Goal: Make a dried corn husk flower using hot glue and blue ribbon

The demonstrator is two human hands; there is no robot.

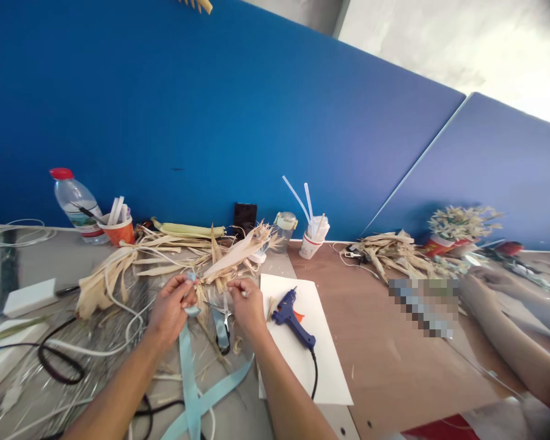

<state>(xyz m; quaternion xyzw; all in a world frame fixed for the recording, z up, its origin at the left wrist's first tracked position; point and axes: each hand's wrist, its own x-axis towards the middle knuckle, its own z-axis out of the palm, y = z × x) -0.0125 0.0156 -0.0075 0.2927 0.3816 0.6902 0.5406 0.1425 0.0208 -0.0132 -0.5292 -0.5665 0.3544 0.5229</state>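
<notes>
My left hand [173, 304] is closed with a light blue ribbon [190, 373] pinched in its fingers. The ribbon hangs down and loops across the table front. Beside it, my right hand [247, 300] has thumb and fingertips drawn together; whatever they hold is too small to name. Dried corn husks [238, 256] lie just beyond both hands. Between my wrists rest scissors [224, 335], partly hidden, near a short piece of blue ribbon. Right of my right forearm, a blue hot glue gun [293, 318] lies on a white sheet [323, 342].
A water bottle [79, 205], an orange cup [118, 231], a clear jar [285, 231] and a white cup of glue sticks [310, 243] line the blue partition [187, 110]. Cables [59, 360] tangle on the left. At right, another person's hands [481, 287] work near more husks [396, 252].
</notes>
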